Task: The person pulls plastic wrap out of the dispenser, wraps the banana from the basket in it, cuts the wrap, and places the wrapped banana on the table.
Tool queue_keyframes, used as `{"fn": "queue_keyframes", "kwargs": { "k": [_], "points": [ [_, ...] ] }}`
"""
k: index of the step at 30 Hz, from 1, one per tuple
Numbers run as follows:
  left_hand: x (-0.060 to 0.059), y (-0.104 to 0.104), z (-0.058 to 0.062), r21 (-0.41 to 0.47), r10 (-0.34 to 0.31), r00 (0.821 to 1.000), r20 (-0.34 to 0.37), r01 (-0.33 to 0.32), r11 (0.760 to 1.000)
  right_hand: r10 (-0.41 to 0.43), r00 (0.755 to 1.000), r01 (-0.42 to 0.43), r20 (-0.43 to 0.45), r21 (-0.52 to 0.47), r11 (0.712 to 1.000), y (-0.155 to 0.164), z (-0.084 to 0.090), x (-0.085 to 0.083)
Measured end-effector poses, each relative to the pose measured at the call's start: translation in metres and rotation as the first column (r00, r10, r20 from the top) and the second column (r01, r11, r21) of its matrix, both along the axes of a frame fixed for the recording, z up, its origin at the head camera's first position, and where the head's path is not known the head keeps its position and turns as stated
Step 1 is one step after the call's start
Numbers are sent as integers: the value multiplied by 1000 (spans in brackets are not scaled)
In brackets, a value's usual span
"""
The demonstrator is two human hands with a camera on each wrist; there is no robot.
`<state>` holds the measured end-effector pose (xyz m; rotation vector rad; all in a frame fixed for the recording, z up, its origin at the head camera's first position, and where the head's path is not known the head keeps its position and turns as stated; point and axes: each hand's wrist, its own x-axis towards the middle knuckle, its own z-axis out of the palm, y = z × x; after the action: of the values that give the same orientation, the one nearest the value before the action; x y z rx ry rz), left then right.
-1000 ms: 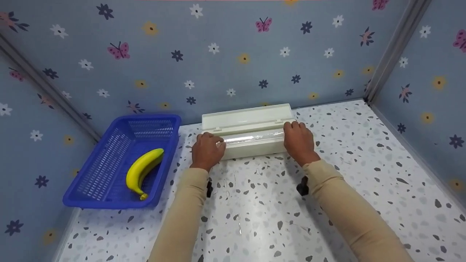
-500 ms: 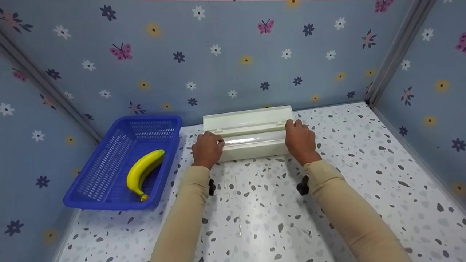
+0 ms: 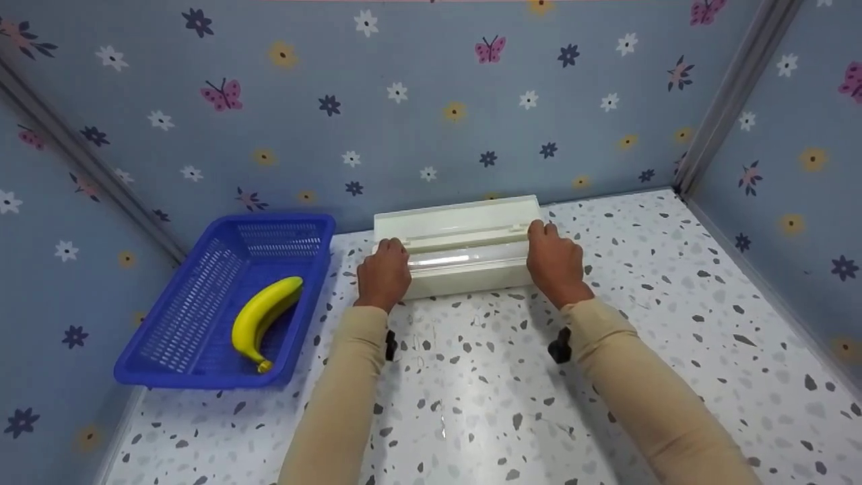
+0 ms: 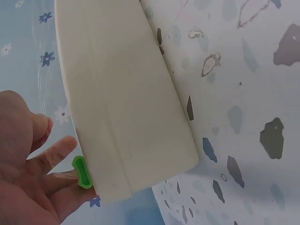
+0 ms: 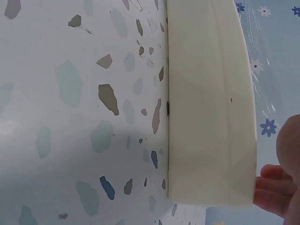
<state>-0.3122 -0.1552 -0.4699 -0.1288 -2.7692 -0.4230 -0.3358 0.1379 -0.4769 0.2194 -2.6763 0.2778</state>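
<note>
- A blue basket (image 3: 195, 380) with slotted sides sits on the desk (image 3: 485, 391) at the left, and a single yellow banana (image 3: 252, 323) lies in it, along the right side, stem end nearest the person.
- A long cream-white box (image 3: 471, 281) stands on the desk to the right of the basket, close to the patterned wall (image 3: 431, 81); its lid (image 3: 458, 214) is swung back towards that wall.
- Inside the box lies a roll of clear film (image 3: 465, 257), glossy, with a bright streak of light along its length.
- The box is smooth and plain, with a shallow line running lengthwise on its front and a rounded lower corner in the left wrist view; a small green piece (image 4: 83, 172) shows by its left end.
- The left hand (image 3: 384, 273) is at the box's left end, its fingers bent over the top and some touching near the green piece; I cannot tell whether it grips anything.
- The right hand (image 3: 555, 263) is at the right end, fingertips by the back edge; whether it grips is likewise unclear.
</note>
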Motion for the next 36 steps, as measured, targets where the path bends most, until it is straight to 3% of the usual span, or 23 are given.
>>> {"fn": "queue_keyframes", "kwargs": {
  "k": [8,15,23,31,36],
  "points": [
    [0,-2,3,-1,9,999,44,-9,1000,-7,1000,5,-27,-44,999,-1,-1,3],
    [0,-9,1,94,15,999,52,-20,995,-29,1000,29,-2,-135,990,0,-4,4],
    [1,-13,-6,195,10,1000,16,-13,981,-45,999,45,-8,-82,996,-2,-3,4],
    [7,-13,-11,209,-20,999,-48,29,978,-71,997,70,-14,-53,996,-5,-5,9],
    [12,-17,-13,208,-63,997,-41,70,976,-15,999,14,-29,-49,999,-3,-7,12]
  ]
}}
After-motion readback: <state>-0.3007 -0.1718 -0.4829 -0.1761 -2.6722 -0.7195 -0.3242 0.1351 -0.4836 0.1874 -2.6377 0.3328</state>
